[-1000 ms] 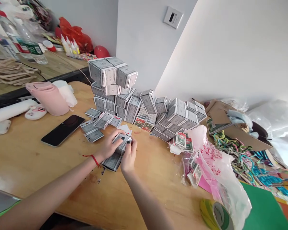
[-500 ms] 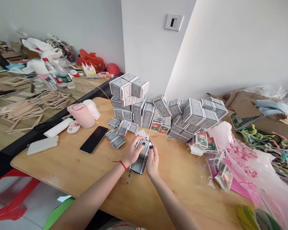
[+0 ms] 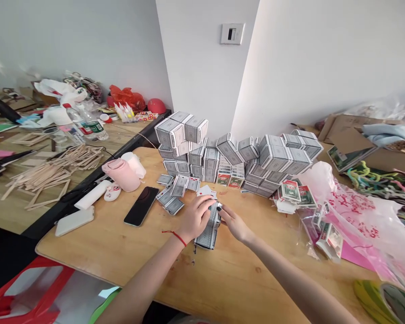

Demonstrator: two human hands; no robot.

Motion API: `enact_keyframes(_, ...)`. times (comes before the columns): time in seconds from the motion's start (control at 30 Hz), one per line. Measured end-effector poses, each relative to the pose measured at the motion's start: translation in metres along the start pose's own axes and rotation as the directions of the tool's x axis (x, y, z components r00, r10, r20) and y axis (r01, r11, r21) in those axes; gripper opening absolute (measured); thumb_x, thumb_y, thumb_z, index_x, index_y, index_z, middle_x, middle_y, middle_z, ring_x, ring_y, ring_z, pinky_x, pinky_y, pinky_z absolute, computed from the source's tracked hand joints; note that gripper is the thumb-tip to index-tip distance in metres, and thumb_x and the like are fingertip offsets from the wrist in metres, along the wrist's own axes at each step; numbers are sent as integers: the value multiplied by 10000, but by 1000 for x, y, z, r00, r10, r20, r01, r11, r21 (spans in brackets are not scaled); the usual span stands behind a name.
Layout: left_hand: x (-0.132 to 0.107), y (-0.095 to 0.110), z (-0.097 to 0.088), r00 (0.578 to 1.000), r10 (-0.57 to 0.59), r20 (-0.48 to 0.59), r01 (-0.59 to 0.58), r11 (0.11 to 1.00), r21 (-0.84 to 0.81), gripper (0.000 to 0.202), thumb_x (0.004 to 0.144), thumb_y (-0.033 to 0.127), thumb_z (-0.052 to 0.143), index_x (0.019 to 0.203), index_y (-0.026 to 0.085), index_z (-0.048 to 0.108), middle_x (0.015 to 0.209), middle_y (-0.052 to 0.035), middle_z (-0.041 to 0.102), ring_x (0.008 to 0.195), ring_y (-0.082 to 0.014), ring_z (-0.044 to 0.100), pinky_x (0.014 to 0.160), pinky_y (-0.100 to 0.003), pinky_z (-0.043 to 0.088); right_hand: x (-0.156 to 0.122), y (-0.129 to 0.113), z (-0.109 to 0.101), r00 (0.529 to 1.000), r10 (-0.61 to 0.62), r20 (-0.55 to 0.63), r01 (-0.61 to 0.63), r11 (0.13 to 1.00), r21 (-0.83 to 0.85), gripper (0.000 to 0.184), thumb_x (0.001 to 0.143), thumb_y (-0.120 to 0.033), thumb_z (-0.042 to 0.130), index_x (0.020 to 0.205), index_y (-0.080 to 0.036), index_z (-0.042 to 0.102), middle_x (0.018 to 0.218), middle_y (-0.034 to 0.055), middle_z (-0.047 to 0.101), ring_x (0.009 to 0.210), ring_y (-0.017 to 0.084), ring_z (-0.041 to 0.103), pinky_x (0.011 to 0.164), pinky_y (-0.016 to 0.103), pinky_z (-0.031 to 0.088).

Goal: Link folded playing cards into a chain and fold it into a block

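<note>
A grey block folded from playing cards (image 3: pixel 206 236) stands on the wooden table before me, its backs patterned. My left hand (image 3: pixel 196 219) lies over its upper left part, fingers closed across the top. From the right, my right hand (image 3: pixel 235 221) grips the block's upper edge with thumb and fingers together. Part of the block is hidden under my fingers. Just beyond it lies a loose card, a diamond (image 3: pixel 204 191), face up. More loose grey-backed cards (image 3: pixel 171 203) are spread to the left.
Stacked card blocks (image 3: pixel 182 130) rise at the table's back, with more blocks (image 3: pixel 280 155) to the right. A black phone (image 3: pixel 141 206), a pink cup (image 3: pixel 123 174) and a white case (image 3: pixel 74 221) lie left. Card boxes (image 3: pixel 290 191), a plastic bag (image 3: pixel 354 216) and tape (image 3: pixel 388 301) are on the right.
The view has turned, so the scene sits shifted. My left hand has moved over the block's top, and my right hand has turned outward, its fingers still at the block's upper edge.
</note>
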State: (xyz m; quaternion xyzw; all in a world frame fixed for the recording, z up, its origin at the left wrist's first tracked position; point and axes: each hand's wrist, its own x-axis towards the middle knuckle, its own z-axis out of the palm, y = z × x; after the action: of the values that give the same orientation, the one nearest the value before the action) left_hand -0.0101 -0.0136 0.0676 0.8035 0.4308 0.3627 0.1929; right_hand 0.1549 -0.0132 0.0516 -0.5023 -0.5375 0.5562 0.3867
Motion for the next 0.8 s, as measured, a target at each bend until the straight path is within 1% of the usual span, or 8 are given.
enact_keyframes(0.1,0,1,-11,987,69,145,-81,994,78,409,859,300,367,1258,215,392,1263,-105,425,1199,-236,360,1018,-428,281,2,-3,-7,998,48,38,-46,997,-56,343,765,-463,510,1053,-299,600,1078,18,618,980,220,576,704,359,504)
enact_keyframes(0.2,0,1,-20,964,104,244,-138,982,130,572,815,414,437,1323,190,297,1310,-137,374,1234,-279,310,1023,-457,266,1,-5,-10,982,184,42,-176,974,-140,407,743,-527,502,1057,-289,604,1015,61,641,766,215,638,530,327,525)
enact_keyframes(0.3,1,-1,-25,946,118,302,-180,966,186,631,801,455,444,1340,193,247,1348,-135,337,1261,-289,268,1024,-476,254,0,-10,-10,923,380,69,-368,919,-141,567,722,-613,457,1185,-290,504,1102,124,592,569,177,631,379,300,503)
enact_keyframes(0.37,2,-2,-26,935,118,333,-203,951,233,610,815,451,421,1338,192,244,1358,-127,329,1268,-281,258,1023,-476,257,-2,-16,-9,877,458,148,-446,889,-106,635,716,-643,432,1253,-304,413,1235,148,493,576,171,636,373,314,517)
enact_keyframes(0.47,2,-2,-24,922,117,370,-235,928,290,580,830,451,387,1323,172,264,1340,-130,352,1258,-266,277,1021,-459,272,-7,-23,-5,841,476,258,-483,875,-43,669,732,-648,401,1313,-340,276,1388,135,289,660,182,652,436,368,553)
enact_keyframes(0.53,3,-2,-24,917,123,380,-253,915,314,582,829,464,377,1315,162,271,1326,-135,365,1250,-263,289,1019,-453,276,-11,-26,-2,846,473,248,-483,875,-22,666,745,-654,362,1326,-365,216,1424,117,202,675,182,655,444,377,560)
enact_keyframes(0.63,6,0,-22,914,136,383,-275,900,337,586,823,480,376,1304,156,284,1304,-136,385,1239,-272,299,1018,-460,269,-16,-29,1,851,475,223,-483,875,-23,657,749,-668,324,1327,-386,191,1432,107,172,640,182,660,421,375,556)
enact_keyframes(0.8,5,1,-16,930,130,345,-254,903,346,569,829,465,374,1299,157,286,1283,-148,392,1228,-289,308,1003,-482,272,-16,-33,-1,818,533,215,-538,842,-39,658,743,-681,309,1326,-402,189,1433,121,176,536,180,658,391,374,544)
